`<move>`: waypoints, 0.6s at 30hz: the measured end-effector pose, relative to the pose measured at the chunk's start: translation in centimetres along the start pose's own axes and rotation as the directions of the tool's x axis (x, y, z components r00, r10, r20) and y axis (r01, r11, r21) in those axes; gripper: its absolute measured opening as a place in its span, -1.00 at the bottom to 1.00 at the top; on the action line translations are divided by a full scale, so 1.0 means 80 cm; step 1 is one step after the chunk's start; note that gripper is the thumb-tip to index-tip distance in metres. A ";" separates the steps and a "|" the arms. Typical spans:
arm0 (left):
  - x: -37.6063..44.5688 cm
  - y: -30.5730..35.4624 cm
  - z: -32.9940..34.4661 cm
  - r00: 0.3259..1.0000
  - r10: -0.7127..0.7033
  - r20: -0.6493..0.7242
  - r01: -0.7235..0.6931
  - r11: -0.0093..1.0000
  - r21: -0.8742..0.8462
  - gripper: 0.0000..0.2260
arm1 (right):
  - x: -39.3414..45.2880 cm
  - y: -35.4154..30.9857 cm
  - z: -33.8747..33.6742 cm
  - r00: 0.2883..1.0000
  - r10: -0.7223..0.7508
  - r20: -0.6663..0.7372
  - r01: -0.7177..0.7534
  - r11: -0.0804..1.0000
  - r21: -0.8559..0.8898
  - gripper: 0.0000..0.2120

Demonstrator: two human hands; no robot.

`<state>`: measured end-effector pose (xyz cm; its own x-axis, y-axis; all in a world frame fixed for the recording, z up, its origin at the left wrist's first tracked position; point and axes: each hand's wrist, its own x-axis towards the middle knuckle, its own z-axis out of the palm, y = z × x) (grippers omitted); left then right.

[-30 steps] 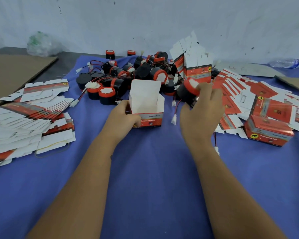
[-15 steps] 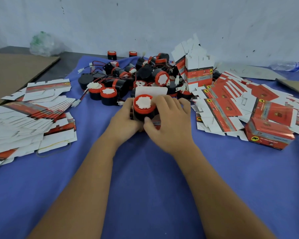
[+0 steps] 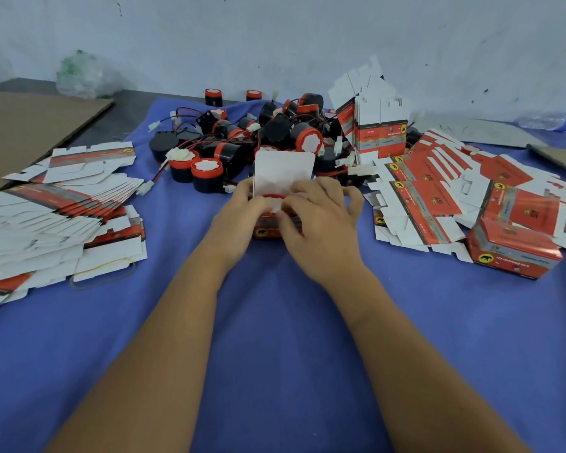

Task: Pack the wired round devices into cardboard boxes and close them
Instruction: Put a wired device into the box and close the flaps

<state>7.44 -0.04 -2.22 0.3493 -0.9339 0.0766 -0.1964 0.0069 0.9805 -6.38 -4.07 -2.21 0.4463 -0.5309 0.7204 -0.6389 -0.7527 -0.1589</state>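
A small red and white cardboard box (image 3: 283, 171) stands on the blue cloth at centre, its white lid flap upright. A round black device with a red rim and white top (image 3: 273, 201) sits down inside it. My left hand (image 3: 239, 217) grips the box's left side. My right hand (image 3: 321, 220) covers the box's right side, fingers curled over the rim and the device. A heap of round wired devices (image 3: 275, 132) lies just behind the box.
Flat unfolded box blanks lie stacked at left (image 3: 56, 210) and spread at right (image 3: 438, 184). An upright bundle of blanks (image 3: 376, 125) stands behind. A closed box (image 3: 513, 253) sits at right. A rubber band (image 3: 105, 276), brown cardboard (image 3: 30, 125) and a plastic bottle (image 3: 549, 120) lie around.
My right hand carried a device from the pile to the box and pushed it down inside. The device now sits lower in the box, and my fingers have spread over the rim.
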 end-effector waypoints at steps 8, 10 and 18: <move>0.000 -0.004 0.011 0.995 0.056 -0.080 -0.034 0.967 0.254 -0.60 | 0.008 0.003 -0.015 0.914 0.178 -0.364 -0.090 0.965 0.246 -0.80; -0.001 -0.003 0.011 0.992 0.060 -0.111 -0.030 0.966 0.256 -0.63 | 0.007 0.006 -0.020 0.910 0.197 -0.366 -0.111 0.963 0.244 -0.71; 0.005 -0.004 0.008 0.973 0.032 -0.228 0.011 0.983 0.183 -0.69 | 0.018 0.010 -0.022 0.808 0.528 0.261 -0.536 0.476 0.697 -0.65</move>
<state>7.03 -0.65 -2.60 0.5426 -0.8270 0.1473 -0.3575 -0.0687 0.9314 -7.38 -4.73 -0.09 0.1871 -0.9279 0.3224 -0.1064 -0.3454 -0.9324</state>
